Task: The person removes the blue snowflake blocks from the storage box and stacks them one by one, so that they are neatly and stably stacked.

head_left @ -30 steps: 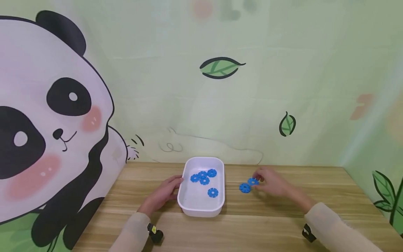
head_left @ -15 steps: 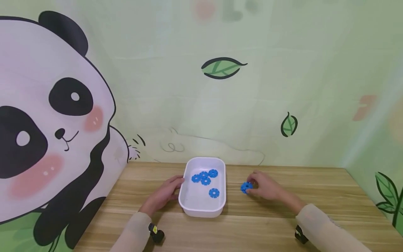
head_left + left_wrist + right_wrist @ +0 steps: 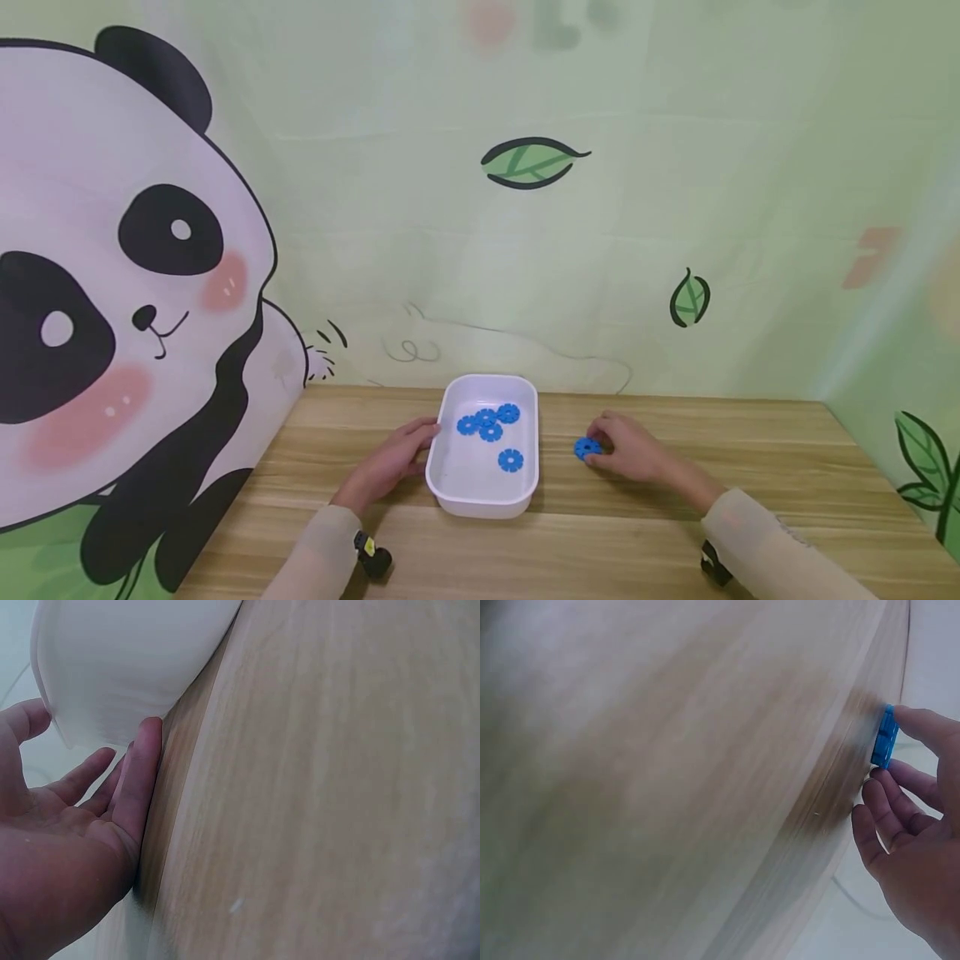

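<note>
A white plastic tub [image 3: 480, 492] stands at the middle of the table. My left hand [image 3: 390, 462] rests at its left side, thumb touching near the rim; in the left wrist view the fingers of that hand [image 3: 90, 817] are loosely extended beside the wall. Inside the tub lie several blue notched discs [image 3: 511, 460], most overlapping in a cluster toward the back, one apart nearer the front. Right of the tub my right hand [image 3: 633, 450] pinches a small stack of blue notched discs [image 3: 582, 450] between thumb and forefinger. The right wrist view shows the stack [image 3: 885, 737] edge-on, close over the tabletop.
The wood-grain table [image 3: 600, 550] reaches back to a fabric wall [image 3: 375, 208] printed with a panda and leaves. Dark wrist cameras [image 3: 375, 562] hang at both sleeves.
My right hand has moved left with one blue disc and laid it onto the other; its fingers now pinch them together. My left hand has stayed at the tub.
</note>
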The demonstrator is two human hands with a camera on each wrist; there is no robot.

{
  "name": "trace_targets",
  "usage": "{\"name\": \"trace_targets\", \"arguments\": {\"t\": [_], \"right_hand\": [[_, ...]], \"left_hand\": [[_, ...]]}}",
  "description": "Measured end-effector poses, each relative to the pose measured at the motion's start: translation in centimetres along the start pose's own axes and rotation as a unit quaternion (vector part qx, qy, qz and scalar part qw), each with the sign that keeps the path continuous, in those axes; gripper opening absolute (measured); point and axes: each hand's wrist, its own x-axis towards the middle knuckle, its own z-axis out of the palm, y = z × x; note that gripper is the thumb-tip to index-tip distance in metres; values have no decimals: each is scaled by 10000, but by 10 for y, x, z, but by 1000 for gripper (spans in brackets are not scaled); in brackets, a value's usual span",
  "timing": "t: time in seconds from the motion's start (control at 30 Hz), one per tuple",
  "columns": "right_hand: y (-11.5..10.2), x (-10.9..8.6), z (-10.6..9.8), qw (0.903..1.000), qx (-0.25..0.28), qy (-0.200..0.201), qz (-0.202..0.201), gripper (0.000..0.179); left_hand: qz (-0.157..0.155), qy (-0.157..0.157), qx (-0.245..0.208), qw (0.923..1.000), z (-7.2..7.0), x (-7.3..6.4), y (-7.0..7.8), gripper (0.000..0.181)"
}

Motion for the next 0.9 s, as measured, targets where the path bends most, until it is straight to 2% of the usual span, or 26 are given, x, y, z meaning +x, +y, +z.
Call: {"name": "trace_targets", "arguments": {"t": [0.2,0.43,0.7,0.9], "right_hand": [[-2,-1,1,9999,52,-21,103,31],[-3,1,0,9998,-41,-35,173,35],[0,1,2,9999,13,-48,136,33],[-3,3,-5,9992,174,-268,255,38]], "left_hand": [[-29,-42,-29,10000,-1,1,-1,61],[-7,57,-56,10000,-1,0,1,60],[-6,-31,0,10000,-1,1,0,61],[-19,30,-11,10000,0,0,-1,62]]}}
